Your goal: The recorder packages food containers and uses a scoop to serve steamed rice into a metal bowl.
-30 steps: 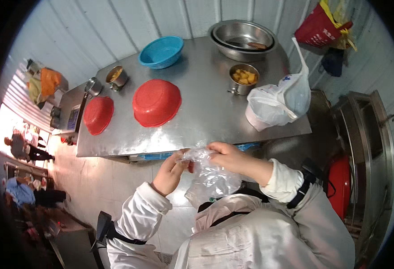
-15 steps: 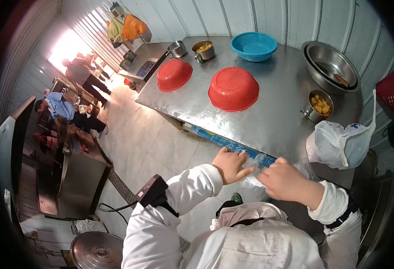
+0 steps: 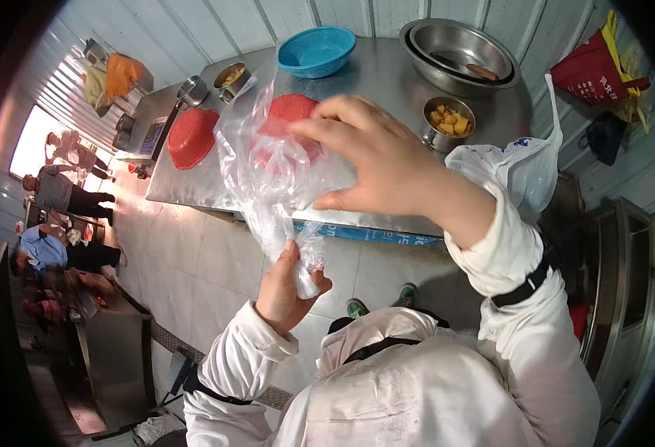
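- The clear plastic bag (image 3: 268, 171) hangs in the air in front of the person, above the near edge of the steel counter (image 3: 387, 82), stretched between both hands.
- The right hand (image 3: 376, 160), raised at about 12 o'clock from the chest, has its fingers (image 3: 327, 123) spread and curled over the bag's upper part, gripping the film.
- The left hand (image 3: 286, 287), at 7 o'clock from the right one, is clenched around the bag's twisted lower end.
- Behind the bag, on the counter, a red bowl (image 3: 290, 119) shows through the plastic; a second red bowl (image 3: 191, 136) lies at its 9 o'clock.
- A blue bowl (image 3: 316, 51) sits at 12 o'clock of the bag, and a large steel basin (image 3: 458, 48) at 2 o'clock.
- A small steel pot of yellow pieces (image 3: 448, 121) stands just right of the right hand, with a white plastic bag (image 3: 517, 167) at its 4 o'clock.
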Available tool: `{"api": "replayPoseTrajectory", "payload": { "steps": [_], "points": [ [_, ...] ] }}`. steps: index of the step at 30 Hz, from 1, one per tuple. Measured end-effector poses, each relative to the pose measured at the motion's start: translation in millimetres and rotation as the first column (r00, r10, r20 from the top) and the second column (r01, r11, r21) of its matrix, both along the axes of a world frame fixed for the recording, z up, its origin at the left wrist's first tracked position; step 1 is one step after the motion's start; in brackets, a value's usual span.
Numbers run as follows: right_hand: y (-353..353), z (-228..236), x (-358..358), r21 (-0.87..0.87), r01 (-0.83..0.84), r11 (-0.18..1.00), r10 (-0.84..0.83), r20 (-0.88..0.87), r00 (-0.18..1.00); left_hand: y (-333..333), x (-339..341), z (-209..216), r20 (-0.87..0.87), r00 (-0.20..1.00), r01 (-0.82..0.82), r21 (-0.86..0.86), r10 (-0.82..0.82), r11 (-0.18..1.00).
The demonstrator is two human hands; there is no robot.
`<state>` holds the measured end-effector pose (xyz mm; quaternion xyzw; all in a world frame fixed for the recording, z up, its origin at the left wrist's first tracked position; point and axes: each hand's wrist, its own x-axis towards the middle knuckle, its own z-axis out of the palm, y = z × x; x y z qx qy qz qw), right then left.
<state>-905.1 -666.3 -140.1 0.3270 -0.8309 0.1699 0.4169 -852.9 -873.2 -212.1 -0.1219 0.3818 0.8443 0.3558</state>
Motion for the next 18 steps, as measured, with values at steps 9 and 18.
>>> {"api": "replayPoseTrajectory", "payload": {
  "steps": [9,18],
  "points": [
    [-36.3,-45.3,47.7,-0.473,-0.173,0.864,0.447,0.561,0.696,-13.0,1.3,27.6,-0.485,0.786,0.096,-0.516,-0.382,0.851],
    [-75.2,-19.3,93.5,-0.429,-0.263,0.864,0.434,0.369,0.822,-19.8,9.4,48.1,-0.771,0.597,-0.229,-0.432,-0.224,0.872]
  ]
}}
